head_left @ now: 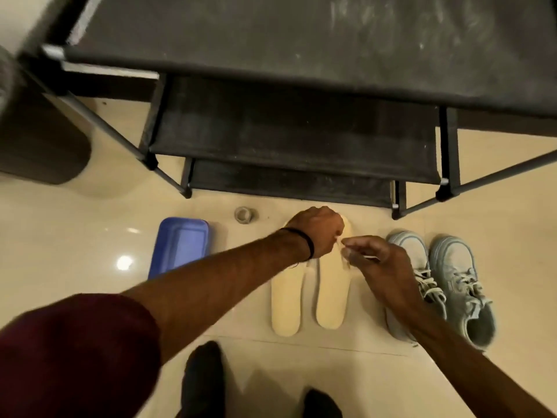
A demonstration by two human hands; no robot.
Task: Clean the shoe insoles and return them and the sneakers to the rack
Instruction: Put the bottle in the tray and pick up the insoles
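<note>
A: What are the fingers doing?

B: The right hand's fingers (pixel 358 241) are pinching something small and pale, too small to name, over the toe of the right insole (pixel 331 285). The left hand (pixel 316 230) is curling into a loose fist at the toe of the left insole (pixel 286 300); whether it is gripping anything, I cannot tell.

A: Where are the insoles lying?

B: Side by side on the floor (pixel 90 251), just before the rack (pixel 286 140).

A: How should the cleaning go?

B: Probably by holding each toe steady and working toward the heel.

A: What is nearby?

B: The sneakers (pixel 446 282) are standing just right of the insoles, a blue tray (pixel 180 245) and a tape roll (pixel 243 214) to the left. The forearms are crossing over the floor, so reaching past them could be awkward.
</note>
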